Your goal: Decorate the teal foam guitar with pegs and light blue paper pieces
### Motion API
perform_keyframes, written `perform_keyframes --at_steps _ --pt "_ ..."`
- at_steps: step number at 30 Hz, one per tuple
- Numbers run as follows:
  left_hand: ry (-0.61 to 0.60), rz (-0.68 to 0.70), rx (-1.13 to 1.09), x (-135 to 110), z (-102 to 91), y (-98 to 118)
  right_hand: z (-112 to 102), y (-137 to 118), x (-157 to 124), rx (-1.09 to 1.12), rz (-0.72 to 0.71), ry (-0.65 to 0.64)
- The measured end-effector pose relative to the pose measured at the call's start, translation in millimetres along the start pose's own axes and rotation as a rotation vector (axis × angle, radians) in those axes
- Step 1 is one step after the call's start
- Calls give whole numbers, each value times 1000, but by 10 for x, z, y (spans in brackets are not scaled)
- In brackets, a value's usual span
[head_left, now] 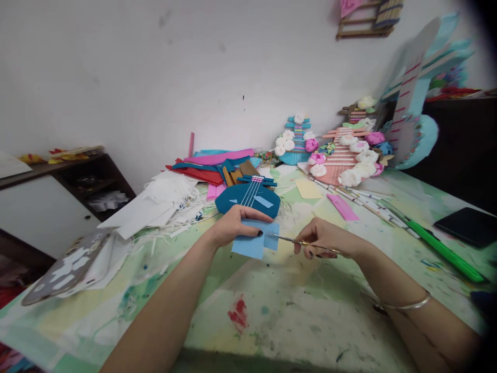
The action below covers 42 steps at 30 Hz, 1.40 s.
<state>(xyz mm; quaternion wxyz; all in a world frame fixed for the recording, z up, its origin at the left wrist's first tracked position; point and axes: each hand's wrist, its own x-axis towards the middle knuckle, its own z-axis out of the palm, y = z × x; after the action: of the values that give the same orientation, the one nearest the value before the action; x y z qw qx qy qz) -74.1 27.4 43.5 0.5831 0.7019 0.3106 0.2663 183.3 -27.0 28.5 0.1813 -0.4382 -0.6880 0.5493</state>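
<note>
My left hand pinches a light blue sheet of paper between thumb and fingers, above the table. A slit runs into the sheet from its lower edge, and the right part hangs as a flap. My right hand is closed round a pair of scissors; the blades point left and their tips are at the flap of the paper. Just behind my left hand lies a dark blue lute-shaped craft piece with white strings and small light blue paper scraps on it.
White paper sheets and strips are heaped at left beside a grey board. Coloured crepe paper lies behind. Flower-decorated lutes stand at the back right. Pens, a green paper cutter and a black phone-like slab are at right.
</note>
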Motion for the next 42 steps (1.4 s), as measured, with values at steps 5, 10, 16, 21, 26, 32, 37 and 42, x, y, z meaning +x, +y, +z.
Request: perform_keyframes --at_steps 5,10,16,21,26,32,37,42 --pt "9 11 16 -3 3 7 2 -3 -4 1 6 19" --pt "17 22 28 -2 11 6 3 -23 -8 -19 16 25" --pt "18 13 24 0 17 2 16 -36 -14 -25 21 36" --pt "13 5 15 -2 21 8 10 -15 -11 -27 7 38" --pt "2 1 11 -3 19 -4 -2 -9 -18 -49 -1 35" --pt "-4 14 20 -1 30 -10 -2 -17 -20 -75 9 40" --pt "15 4 4 11 27 -21 -10 -5 -18 -96 9 58" --pt "132 33 -53 45 0 -77 -68 12 -35 -95 -4 82"
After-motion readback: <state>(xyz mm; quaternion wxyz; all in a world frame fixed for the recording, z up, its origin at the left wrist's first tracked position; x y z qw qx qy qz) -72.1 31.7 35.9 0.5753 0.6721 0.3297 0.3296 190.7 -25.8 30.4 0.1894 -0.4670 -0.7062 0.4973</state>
